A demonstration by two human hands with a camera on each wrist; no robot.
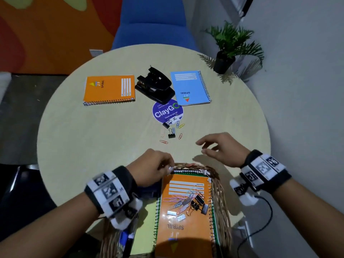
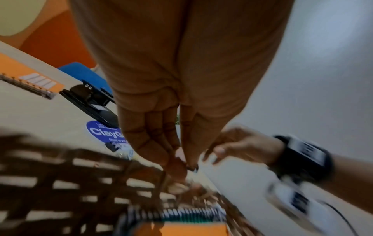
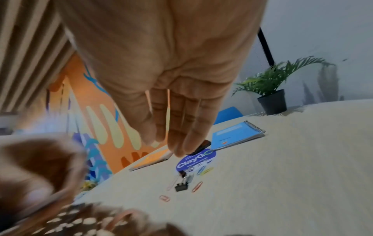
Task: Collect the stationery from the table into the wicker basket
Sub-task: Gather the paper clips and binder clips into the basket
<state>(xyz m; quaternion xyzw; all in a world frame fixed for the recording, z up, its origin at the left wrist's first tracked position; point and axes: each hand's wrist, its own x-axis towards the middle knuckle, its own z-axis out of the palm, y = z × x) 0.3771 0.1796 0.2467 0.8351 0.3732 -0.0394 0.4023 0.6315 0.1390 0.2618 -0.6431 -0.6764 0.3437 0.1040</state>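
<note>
The wicker basket (image 1: 222, 194) stands at the table's near edge. It holds an orange spiral notebook (image 1: 186, 229) with a pile of paper clips and binder clips (image 1: 188, 202) on top. My left hand (image 1: 166, 165) hovers over the basket's far rim, its fingertips (image 2: 187, 161) pinched together on something small and dark, blurred like a clip. My right hand (image 1: 201, 147) hangs open above the table just beyond the basket and holds nothing. A black binder clip (image 1: 171, 134) and several loose paper clips (image 1: 163, 141) lie ahead of both hands.
Further back lie an orange notebook (image 1: 109, 90), a black hole punch (image 1: 154, 86) and a blue notebook (image 1: 189, 88). A round ClayGo sticker (image 1: 167, 110) marks the table's centre. A potted plant (image 1: 223, 62) stands at the back right, a blue chair (image 1: 152, 21) behind.
</note>
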